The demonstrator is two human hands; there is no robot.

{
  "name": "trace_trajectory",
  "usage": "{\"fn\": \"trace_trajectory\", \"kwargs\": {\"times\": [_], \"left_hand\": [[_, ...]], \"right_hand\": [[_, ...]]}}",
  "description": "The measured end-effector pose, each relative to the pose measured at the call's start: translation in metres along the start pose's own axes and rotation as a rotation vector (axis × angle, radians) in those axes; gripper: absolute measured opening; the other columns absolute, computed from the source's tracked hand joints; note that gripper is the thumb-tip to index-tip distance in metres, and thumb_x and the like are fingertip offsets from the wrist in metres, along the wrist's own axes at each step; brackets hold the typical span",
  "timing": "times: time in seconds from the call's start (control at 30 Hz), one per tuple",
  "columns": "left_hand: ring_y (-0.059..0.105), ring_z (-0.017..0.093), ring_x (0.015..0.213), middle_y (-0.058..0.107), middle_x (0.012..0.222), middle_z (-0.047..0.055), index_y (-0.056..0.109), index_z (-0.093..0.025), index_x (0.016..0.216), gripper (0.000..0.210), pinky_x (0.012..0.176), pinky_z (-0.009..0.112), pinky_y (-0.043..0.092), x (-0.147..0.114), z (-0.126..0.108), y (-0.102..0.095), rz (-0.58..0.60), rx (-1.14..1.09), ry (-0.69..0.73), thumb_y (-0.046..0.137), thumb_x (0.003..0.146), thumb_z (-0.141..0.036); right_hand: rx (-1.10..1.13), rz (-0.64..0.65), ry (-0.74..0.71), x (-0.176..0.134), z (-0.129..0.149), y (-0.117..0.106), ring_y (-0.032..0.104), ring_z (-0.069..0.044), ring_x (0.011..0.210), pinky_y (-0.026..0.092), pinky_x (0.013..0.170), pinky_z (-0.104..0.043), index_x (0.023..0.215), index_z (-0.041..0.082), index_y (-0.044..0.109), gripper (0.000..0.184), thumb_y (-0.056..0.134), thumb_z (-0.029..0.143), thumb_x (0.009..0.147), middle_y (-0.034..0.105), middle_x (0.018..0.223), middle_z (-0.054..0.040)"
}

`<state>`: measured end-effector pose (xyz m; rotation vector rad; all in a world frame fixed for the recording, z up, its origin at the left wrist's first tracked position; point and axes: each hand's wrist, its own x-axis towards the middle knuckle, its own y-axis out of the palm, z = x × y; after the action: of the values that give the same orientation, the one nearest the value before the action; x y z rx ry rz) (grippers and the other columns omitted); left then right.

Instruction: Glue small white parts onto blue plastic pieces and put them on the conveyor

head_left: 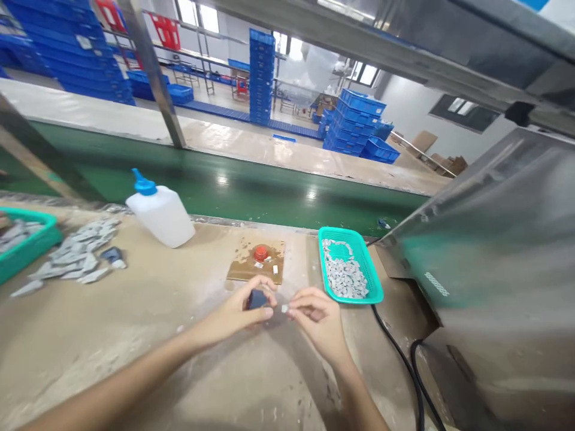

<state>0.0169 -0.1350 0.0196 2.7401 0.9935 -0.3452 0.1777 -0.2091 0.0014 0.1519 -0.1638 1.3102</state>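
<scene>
My left hand (245,310) curls around a dark blue piece (257,299), whose kind I cannot make out because the fingers partly cover it. Just to the right, my right hand (320,320) pinches a small white piece (284,309) between thumb and fingertips, with a narrow gap to the left hand. Beyond both hands lies a wet brown board (238,272) bearing a round red part (260,253) and a few small white pieces (275,269). A green basket (376,281) with many small whitish pieces (345,278) stands right of the board.
A white bottle with a blue spout (162,215) stands at the back left. Grey-white pieces (81,254) lie heaped beside another green basket (31,254), near a dark blue part (113,257). Black cables (399,353) run along a metal panel (494,269). A green conveyor belt (269,185) passes behind.
</scene>
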Motion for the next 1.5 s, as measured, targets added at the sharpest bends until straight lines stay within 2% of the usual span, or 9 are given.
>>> {"fn": "trace_trajectory", "kwargs": {"times": [0.1, 0.23, 0.43, 0.77, 0.93, 1.13, 1.27, 1.4, 1.5], "left_hand": [[0.037, 0.005, 0.045, 0.050, 0.060, -0.005, 0.044, -0.020, 0.079, 0.028, 0.042, 0.018, 0.027, -0.035, 0.024, 0.005, -0.112, -0.081, -0.048, 0.061, 0.065, -0.036], [0.034, 0.005, 0.042, 0.049, 0.051, -0.006, 0.042, -0.019, 0.071, 0.031, 0.042, 0.019, 0.024, -0.057, 0.049, 0.013, -0.219, -0.187, -0.041, 0.063, 0.064, -0.040], [0.035, 0.005, 0.046, 0.041, 0.049, -0.009, 0.038, -0.019, 0.071, 0.034, 0.043, 0.017, 0.023, -0.072, 0.061, 0.022, -0.258, -0.372, -0.022, 0.067, 0.061, -0.036], [0.034, 0.005, 0.047, 0.037, 0.052, -0.009, 0.039, -0.019, 0.071, 0.031, 0.044, 0.018, 0.020, -0.066, 0.053, 0.022, -0.280, -0.481, -0.011, 0.066, 0.059, -0.029], [0.043, 0.008, 0.055, 0.049, 0.070, -0.005, 0.042, -0.022, 0.091, 0.037, 0.046, 0.019, 0.027, -0.039, 0.051, -0.017, -0.344, -0.342, 0.008, 0.062, 0.060, -0.027], [0.040, 0.007, 0.052, 0.042, 0.067, -0.006, 0.044, -0.019, 0.079, 0.018, 0.050, 0.022, 0.032, -0.001, -0.010, -0.079, -0.414, -0.070, 0.037, 0.049, 0.063, -0.021], [0.049, 0.010, 0.059, 0.046, 0.071, -0.004, 0.045, -0.020, 0.089, 0.025, 0.058, 0.025, 0.038, 0.019, -0.041, -0.088, -0.282, 0.036, 0.172, 0.052, 0.065, -0.023], [0.055, 0.014, 0.074, 0.053, 0.083, -0.001, 0.047, -0.020, 0.088, 0.028, 0.063, 0.025, 0.042, 0.035, -0.039, -0.092, -0.388, 0.094, 0.330, 0.058, 0.061, -0.022], [0.055, 0.013, 0.064, 0.057, 0.072, -0.002, 0.052, -0.019, 0.077, 0.018, 0.059, 0.024, 0.042, 0.042, -0.030, -0.097, -0.431, 0.205, 0.332, 0.059, 0.061, -0.022]], "right_hand": [[-0.042, 0.067, 0.035, -0.030, 0.000, 0.033, 0.061, -0.013, 0.061, 0.055, 0.056, -0.024, 0.070, 0.020, 0.069, 0.006, 0.064, 0.017, 0.068, 0.061, 0.075, -0.0040], [-0.229, 0.122, -0.037, -0.059, 0.001, 0.053, 0.063, -0.015, 0.071, 0.055, 0.062, -0.025, 0.077, 0.019, 0.069, 0.016, 0.056, 0.010, 0.073, 0.062, 0.080, -0.0059], [-0.484, 0.243, -0.341, -0.070, 0.010, 0.052, 0.062, -0.016, 0.075, 0.054, 0.066, -0.024, 0.088, 0.018, 0.067, 0.021, 0.048, 0.011, 0.082, 0.063, 0.080, -0.0083], [-0.471, 0.368, -0.414, -0.053, 0.011, 0.045, 0.062, -0.016, 0.073, 0.054, 0.064, -0.025, 0.093, 0.020, 0.066, 0.022, 0.048, 0.012, 0.083, 0.064, 0.080, -0.0078], [-0.540, 0.307, -0.416, -0.004, -0.001, 0.036, 0.063, -0.016, 0.071, 0.053, 0.064, -0.026, 0.084, 0.020, 0.067, 0.020, 0.049, 0.012, 0.081, 0.066, 0.078, -0.0063], [-0.724, 0.060, -0.312, 0.081, -0.028, 0.027, 0.062, -0.018, 0.071, 0.051, 0.065, -0.029, 0.073, 0.019, 0.067, 0.017, 0.051, 0.016, 0.077, 0.067, 0.076, -0.0062], [-0.774, 0.083, -0.323, 0.103, -0.045, 0.032, 0.062, -0.018, 0.070, 0.050, 0.064, -0.029, 0.074, 0.020, 0.067, 0.019, 0.048, 0.018, 0.078, 0.066, 0.074, -0.0055], [-0.804, 0.127, -0.335, 0.105, -0.052, 0.034, 0.061, -0.017, 0.070, 0.050, 0.065, -0.029, 0.075, 0.020, 0.067, 0.020, 0.048, 0.016, 0.079, 0.066, 0.074, -0.0052], [-0.823, 0.158, -0.338, 0.105, -0.054, 0.034, 0.061, -0.018, 0.071, 0.050, 0.066, -0.029, 0.076, 0.020, 0.066, 0.021, 0.047, 0.015, 0.080, 0.066, 0.074, -0.0053]]}}
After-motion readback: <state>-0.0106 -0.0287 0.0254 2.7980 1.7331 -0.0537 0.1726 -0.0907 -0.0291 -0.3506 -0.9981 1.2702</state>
